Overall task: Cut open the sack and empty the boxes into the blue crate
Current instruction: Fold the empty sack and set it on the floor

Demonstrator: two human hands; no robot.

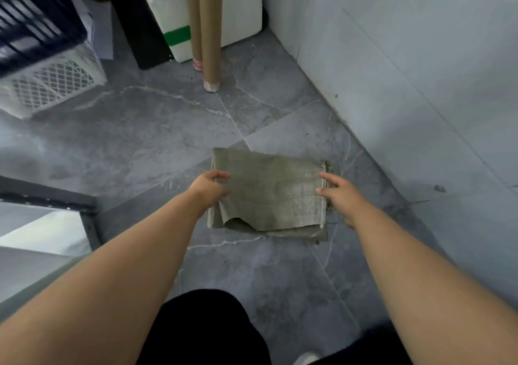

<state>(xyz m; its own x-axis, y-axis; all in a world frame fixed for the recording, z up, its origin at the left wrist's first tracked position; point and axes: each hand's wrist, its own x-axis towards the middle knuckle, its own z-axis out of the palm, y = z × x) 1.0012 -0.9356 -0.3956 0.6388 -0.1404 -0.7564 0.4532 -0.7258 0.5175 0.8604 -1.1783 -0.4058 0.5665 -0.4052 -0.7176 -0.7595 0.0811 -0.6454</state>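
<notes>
A flat, folded grey-green woven sack (273,193) lies on the grey tiled floor in front of me. My left hand (208,186) rests on its left edge with fingers curled around the fabric. My right hand (340,195) is at the sack's right edge, fingers spread and touching the cloth. A dark blue slatted crate (33,20) stands at the upper left, stacked on a white lattice crate (53,84). No boxes are visible.
Two cardboard tubes (208,28) lean upright at the back, next to a white container with a green band (175,28). A grey wall (406,70) runs along the right. A dark metal frame (56,199) stands at the left. My dark-clothed legs are below.
</notes>
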